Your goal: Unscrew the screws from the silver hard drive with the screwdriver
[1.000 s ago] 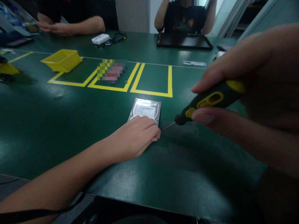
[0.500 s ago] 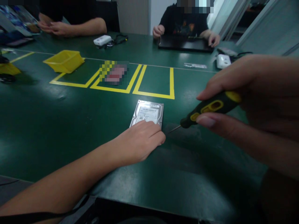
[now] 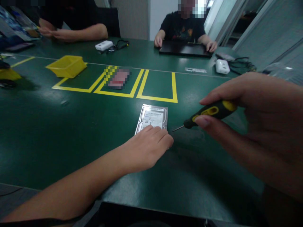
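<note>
A silver hard drive with a white label (image 3: 153,118) lies flat on the green table (image 3: 71,126). Curled over its near end is my left hand (image 3: 150,148), which hides that part of the drive. My right hand (image 3: 248,126) pinches a black and yellow screwdriver (image 3: 213,112) between thumb and fingers. The thin shaft points left and down, its tip a little to the right of the drive and apart from it.
Beyond the drive are yellow tape frames (image 3: 157,99), a blurred pinkish item (image 3: 119,78) and a yellow bin (image 3: 67,66). Across the table, one person holds a black panel (image 3: 186,49); another rests both forearms. White adapters (image 3: 222,66) with cables lie nearby.
The view has shifted slightly, so the table items sit a bit lower. My right hand and the screwdriver appear slightly smaller and farther off. My left hand remains on the drive.
</note>
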Motion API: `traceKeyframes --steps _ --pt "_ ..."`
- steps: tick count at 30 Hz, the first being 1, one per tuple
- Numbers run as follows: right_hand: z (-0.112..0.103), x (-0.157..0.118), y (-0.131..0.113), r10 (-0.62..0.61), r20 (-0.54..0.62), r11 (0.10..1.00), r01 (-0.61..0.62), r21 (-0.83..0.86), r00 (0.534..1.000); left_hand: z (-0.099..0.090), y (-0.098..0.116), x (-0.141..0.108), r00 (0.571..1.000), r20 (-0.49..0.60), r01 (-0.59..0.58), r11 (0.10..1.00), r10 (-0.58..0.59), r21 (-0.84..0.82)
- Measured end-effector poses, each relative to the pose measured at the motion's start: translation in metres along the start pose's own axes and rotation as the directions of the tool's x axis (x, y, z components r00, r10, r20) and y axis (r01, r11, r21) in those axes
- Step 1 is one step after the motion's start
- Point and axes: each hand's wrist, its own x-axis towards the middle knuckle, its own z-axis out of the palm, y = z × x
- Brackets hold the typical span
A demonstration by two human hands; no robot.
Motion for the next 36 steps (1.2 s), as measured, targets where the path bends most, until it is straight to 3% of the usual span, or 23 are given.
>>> traceKeyframes --steps 3,6,11,15,21,29,33,36 --pt "0.0 -0.006 -0.003 -0.077 0.068 0.987 0.085 -0.136 0.995 -0.001 0.001 0.0 1.0 0.02 0.02 1.0 -0.02 -0.017" --pt "0.003 -0.017 -0.005 -0.037 -0.041 0.98 0.028 -0.195 0.998 -0.001 0.001 -0.001 0.999 0.029 0.029 0.999 -0.028 -0.036" --pt "0.013 -0.032 -0.002 0.076 -0.238 0.99 -0.101 -0.095 0.968 -0.002 0.001 -0.002 0.999 0.025 0.035 0.996 -0.033 -0.083" --pt "0.025 -0.035 0.009 0.031 -0.373 0.996 -0.061 -0.068 0.927 -0.001 0.001 -0.002 1.0 0.002 0.022 0.993 -0.022 -0.113" --pt "0.036 -0.034 0.025 0.101 -0.457 0.993 -0.063 0.096 0.884 0.002 0.0 -0.002 0.999 -0.028 -0.02 0.997 0.018 -0.074" --pt "0.037 -0.035 0.029 0.086 -0.483 0.988 -0.012 0.154 0.871 0.004 0.0 0.001 0.982 -0.146 -0.113 0.992 0.119 0.055" --pt "0.04 -0.036 0.03 0.074 -0.463 0.981 0.019 0.193 0.883 0.009 0.001 0.002 0.98 -0.123 -0.132 0.97 0.159 0.202" --pt "0.042 -0.036 0.03 0.064 -0.454 0.979 0.033 0.203 0.889 0.012 0.001 0.002 0.981 -0.106 -0.138 0.966 0.164 0.221"
